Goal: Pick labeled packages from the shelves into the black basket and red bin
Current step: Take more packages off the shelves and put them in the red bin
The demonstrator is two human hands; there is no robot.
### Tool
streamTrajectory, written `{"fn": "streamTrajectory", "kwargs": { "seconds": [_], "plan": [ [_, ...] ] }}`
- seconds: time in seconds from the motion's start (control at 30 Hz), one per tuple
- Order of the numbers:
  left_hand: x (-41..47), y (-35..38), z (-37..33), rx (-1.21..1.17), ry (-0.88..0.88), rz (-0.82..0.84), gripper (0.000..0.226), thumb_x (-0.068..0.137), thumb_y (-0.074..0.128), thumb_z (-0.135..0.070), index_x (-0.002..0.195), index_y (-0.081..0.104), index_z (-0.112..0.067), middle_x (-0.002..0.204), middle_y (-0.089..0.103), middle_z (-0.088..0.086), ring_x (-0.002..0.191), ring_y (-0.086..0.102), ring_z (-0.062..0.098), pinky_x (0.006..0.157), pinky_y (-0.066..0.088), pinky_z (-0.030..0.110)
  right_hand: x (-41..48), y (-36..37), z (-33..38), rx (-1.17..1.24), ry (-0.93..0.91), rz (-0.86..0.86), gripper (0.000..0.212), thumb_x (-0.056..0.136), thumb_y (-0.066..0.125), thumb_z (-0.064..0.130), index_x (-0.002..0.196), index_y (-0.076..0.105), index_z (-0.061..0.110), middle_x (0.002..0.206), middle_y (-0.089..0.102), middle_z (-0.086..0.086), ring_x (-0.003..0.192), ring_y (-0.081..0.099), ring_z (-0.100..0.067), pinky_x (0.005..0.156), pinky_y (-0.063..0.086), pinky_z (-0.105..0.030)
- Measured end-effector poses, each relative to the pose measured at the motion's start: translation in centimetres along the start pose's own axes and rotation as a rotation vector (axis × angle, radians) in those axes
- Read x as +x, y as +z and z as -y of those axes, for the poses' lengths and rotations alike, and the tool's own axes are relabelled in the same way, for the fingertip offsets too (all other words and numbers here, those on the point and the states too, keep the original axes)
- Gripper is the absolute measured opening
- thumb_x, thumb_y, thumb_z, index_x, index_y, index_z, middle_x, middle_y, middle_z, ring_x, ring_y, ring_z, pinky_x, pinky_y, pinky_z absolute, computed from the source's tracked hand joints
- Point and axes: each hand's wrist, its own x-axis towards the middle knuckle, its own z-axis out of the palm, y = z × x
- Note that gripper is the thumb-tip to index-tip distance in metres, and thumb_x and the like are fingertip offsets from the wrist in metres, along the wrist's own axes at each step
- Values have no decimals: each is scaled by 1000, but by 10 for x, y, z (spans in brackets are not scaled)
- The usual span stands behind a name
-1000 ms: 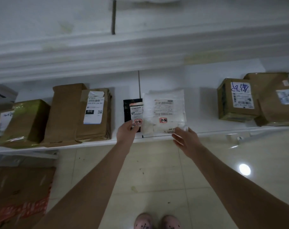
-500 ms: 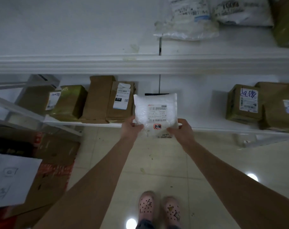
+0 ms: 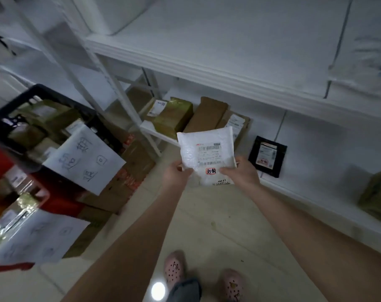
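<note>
I hold a white padded package [image 3: 207, 153] upright in front of me, off the shelf; it carries a shipping label and a red sticker. My left hand [image 3: 177, 176] pinches its lower left edge and my right hand [image 3: 239, 172] pinches its lower right edge. A small black package [image 3: 267, 156] with a label lies flat on the low white shelf [image 3: 316, 162] just right of my hands. At the left stands the black basket [image 3: 36, 99] holding several brown parcels, with the red bin [image 3: 43, 192] below and in front of it.
Brown labeled boxes [image 3: 185, 116] crowd the low shelf's left end, and another box [image 3: 376, 195] sits at the far right. White paper signs [image 3: 85, 160] hang on the basket and bin. Flattened cardboard [image 3: 120, 182] leans beside the bin. A white shelf upright [image 3: 91, 62] crosses diagonally.
The white package has been lifted off the shelf with both hands. My view has swung left, bringing the black basket and red bin into sight; the black package stays on the shelf.
</note>
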Motion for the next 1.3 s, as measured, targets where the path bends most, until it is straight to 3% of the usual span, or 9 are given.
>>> {"fn": "streamTrajectory", "kwargs": {
  "seconds": [0.17, 0.33, 0.47, 0.6, 0.73, 0.83, 0.97, 1.1, 1.3],
  "plan": [
    [1, -89, 33, -2, -6, -177, 52, 84, 69, -24, 133, 52, -25, 119, 64, -3, 85, 58, 9, 68, 48, 23, -17, 77, 58, -121, -136, 102, 64, 73, 78, 33, 127, 47, 22, 110, 58, 6, 87, 57, -15, 75, 46, -31],
    [4, -186, 70, 39, -57, -283, 48, 84, 67, -28, 130, 55, -27, 120, 64, -5, 93, 64, 16, 77, 56, 38, -41, 172, 111, -231, -216, 186, 59, 72, 78, 34, 124, 51, 24, 121, 60, -1, 97, 62, -21, 73, 48, -31],
    [15, -274, 109, 46, -61, -363, 44, 86, 65, -32, 128, 56, -29, 115, 64, -5, 87, 60, 12, 66, 49, 27, -62, 262, 163, -274, -243, 235, 53, 70, 79, 32, 116, 55, 20, 117, 62, -4, 95, 64, -23, 81, 54, -40],
    [26, -372, 163, 76, -90, -448, 45, 87, 62, -35, 130, 56, -25, 122, 61, -2, 104, 60, 17, 82, 52, 37, -96, 366, 213, -325, -328, 334, 53, 70, 79, 34, 115, 57, 19, 114, 65, -2, 92, 63, -21, 78, 51, -34],
    [35, -453, 216, 116, -212, -560, 41, 88, 62, -34, 128, 56, -27, 112, 65, -5, 90, 63, 16, 68, 54, 35, -130, 461, 243, -358, -400, 429, 52, 74, 78, 30, 116, 48, 19, 116, 62, -2, 95, 62, -23, 76, 52, -37],
    [41, -488, 248, 86, -285, -600, 43, 90, 60, -33, 131, 52, -25, 112, 66, -4, 91, 64, 18, 69, 55, 36, -146, 512, 254, -445, -460, 481, 59, 77, 75, 29, 125, 41, 26, 114, 61, 2, 93, 61, -20, 66, 50, -34],
    [64, -521, 278, 28, -370, -641, 44, 89, 59, -32, 132, 48, -28, 113, 66, -6, 93, 64, 17, 66, 51, 31, -146, 572, 273, -594, -570, 533, 67, 83, 68, 32, 136, 28, 40, 115, 50, 0, 91, 51, -19, 63, 44, -32],
    [101, -553, 306, -9, -443, -639, 48, 87, 63, -31, 132, 47, -29, 119, 65, -4, 93, 62, 15, 60, 46, 28, -138, 640, 300, -698, -569, 593, 66, 85, 64, 30, 142, 30, 39, 118, 44, -2, 97, 51, -22, 64, 44, -31],
    [170, -605, 347, 72, -542, -639, 54, 87, 62, -29, 137, 41, -31, 126, 62, -1, 108, 62, 24, 83, 53, 40, -115, 737, 333, -724, -520, 758, 71, 80, 69, 32, 141, 33, 42, 121, 41, -4, 102, 52, -23, 78, 50, -31]
  ]
}}
